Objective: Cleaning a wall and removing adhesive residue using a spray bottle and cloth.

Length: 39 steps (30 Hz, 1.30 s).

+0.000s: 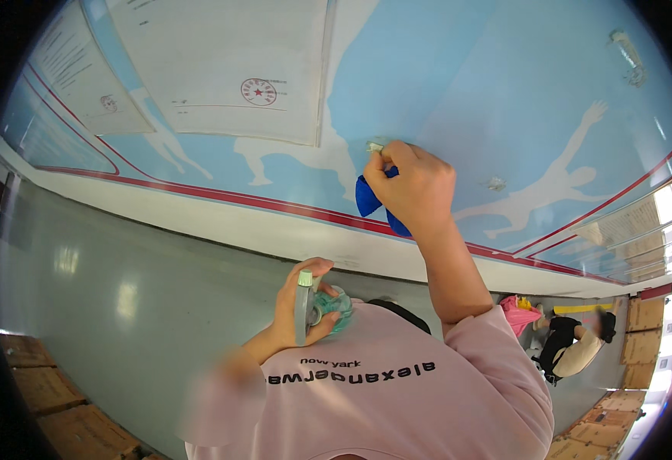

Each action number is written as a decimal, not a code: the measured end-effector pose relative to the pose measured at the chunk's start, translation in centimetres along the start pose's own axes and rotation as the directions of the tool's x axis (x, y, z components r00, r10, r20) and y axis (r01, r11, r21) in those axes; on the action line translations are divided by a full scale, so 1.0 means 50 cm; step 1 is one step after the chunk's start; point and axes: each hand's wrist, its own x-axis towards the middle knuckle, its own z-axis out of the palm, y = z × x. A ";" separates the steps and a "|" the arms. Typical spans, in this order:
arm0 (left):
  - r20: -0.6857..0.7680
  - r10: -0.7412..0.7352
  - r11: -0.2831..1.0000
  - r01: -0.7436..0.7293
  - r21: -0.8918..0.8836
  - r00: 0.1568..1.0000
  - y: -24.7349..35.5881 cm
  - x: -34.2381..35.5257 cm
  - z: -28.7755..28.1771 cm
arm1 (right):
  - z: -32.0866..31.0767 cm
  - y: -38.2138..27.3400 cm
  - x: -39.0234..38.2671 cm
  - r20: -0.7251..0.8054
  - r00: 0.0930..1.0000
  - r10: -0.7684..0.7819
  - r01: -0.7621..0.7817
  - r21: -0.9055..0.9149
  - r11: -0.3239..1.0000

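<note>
**Head view: cloth at the wall, bottle at my chest**

My right hand (416,184) is closed around a blue cloth (368,201), pressed against the light-blue wall (458,84) just above its red stripe (274,205). My left hand (305,307) grips a pale green spray bottle (322,305) near my pink shirt (397,399). White papers (228,69) hang toward the wall's upper left.

Right hand (415,186) presses blue cloth (368,199) against wall (466,77); left hand (305,303) grips spray bottle (314,307).

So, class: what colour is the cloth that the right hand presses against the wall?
Blue: the cloth in the right hand, in the head view.
</note>
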 end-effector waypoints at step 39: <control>-0.004 -0.005 1.000 0.005 -0.003 1.000 0.008 -0.005 0.005 | -0.005 -0.009 0.004 0.048 0.996 0.081 -0.081 0.005 0.997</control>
